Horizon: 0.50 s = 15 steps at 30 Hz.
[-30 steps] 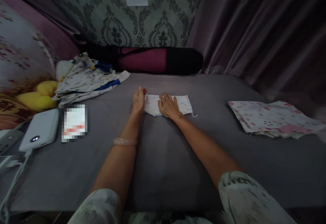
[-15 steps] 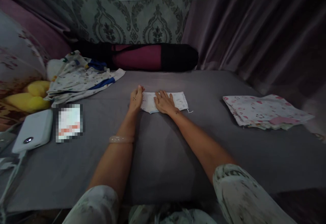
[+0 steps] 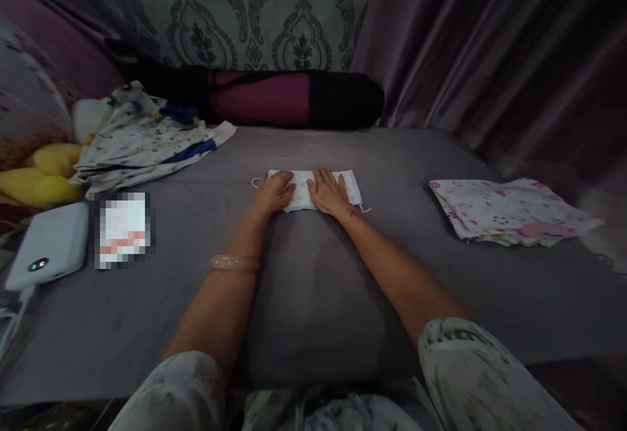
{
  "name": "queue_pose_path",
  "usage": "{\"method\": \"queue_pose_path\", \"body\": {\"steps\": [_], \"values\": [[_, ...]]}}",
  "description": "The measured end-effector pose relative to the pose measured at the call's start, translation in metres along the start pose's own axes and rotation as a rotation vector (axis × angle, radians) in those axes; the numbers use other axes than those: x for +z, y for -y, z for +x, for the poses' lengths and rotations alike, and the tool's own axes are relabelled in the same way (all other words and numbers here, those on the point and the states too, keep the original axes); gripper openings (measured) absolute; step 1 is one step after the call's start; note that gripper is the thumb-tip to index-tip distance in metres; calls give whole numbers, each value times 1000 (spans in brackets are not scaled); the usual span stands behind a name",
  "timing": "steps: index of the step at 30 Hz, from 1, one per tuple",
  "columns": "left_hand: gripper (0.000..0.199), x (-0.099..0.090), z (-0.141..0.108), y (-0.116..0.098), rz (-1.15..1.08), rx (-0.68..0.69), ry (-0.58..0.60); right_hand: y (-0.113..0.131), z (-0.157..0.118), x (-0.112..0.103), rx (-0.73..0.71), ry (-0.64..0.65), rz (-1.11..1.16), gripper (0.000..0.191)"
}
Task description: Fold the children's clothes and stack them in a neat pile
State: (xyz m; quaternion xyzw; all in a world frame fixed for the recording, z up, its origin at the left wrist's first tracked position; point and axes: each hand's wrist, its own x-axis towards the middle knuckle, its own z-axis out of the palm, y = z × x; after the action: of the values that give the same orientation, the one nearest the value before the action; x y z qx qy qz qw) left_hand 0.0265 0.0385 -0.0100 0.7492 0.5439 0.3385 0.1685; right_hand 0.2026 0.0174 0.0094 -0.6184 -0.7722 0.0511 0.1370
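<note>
A small white folded cloth (image 3: 301,191) with a faint print and a pale blue lower edge lies flat on the grey surface. A thin white loop sticks out at its left end, and a short string at its lower right corner. My left hand (image 3: 275,192) lies on the cloth's left part, palm down, its fingers stretched out. On the right part rests my right hand (image 3: 330,192), also palm down with the fingers spread. Both hands cover portions of the cloth.
Folded pink-and-white printed cloths (image 3: 504,212) lie to the right. On the left are a white power bank (image 3: 51,245) with a cable, a blurred-out item (image 3: 123,228), a yellow plush (image 3: 46,173) and a crumpled printed garment (image 3: 147,134). A black-and-maroon long bag (image 3: 259,98) lies at the back.
My left hand has turned from beside the cloth's left end to lie flat on it. My right hand has shifted slightly right. The white loop at the left end now shows.
</note>
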Motion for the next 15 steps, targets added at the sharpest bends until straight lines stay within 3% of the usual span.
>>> {"method": "queue_pose_path", "body": {"steps": [4,9,15], "values": [[29,-5,-4,-3,131,64,50,1,1,-2,4,16,5,57],[26,-14,-7,-26,182,74,77,-4,4,-10,17,102,40,59],[32,-3,-5,-45,90,101,51,-26,0,-16,-1,-34,-96,59]]}}
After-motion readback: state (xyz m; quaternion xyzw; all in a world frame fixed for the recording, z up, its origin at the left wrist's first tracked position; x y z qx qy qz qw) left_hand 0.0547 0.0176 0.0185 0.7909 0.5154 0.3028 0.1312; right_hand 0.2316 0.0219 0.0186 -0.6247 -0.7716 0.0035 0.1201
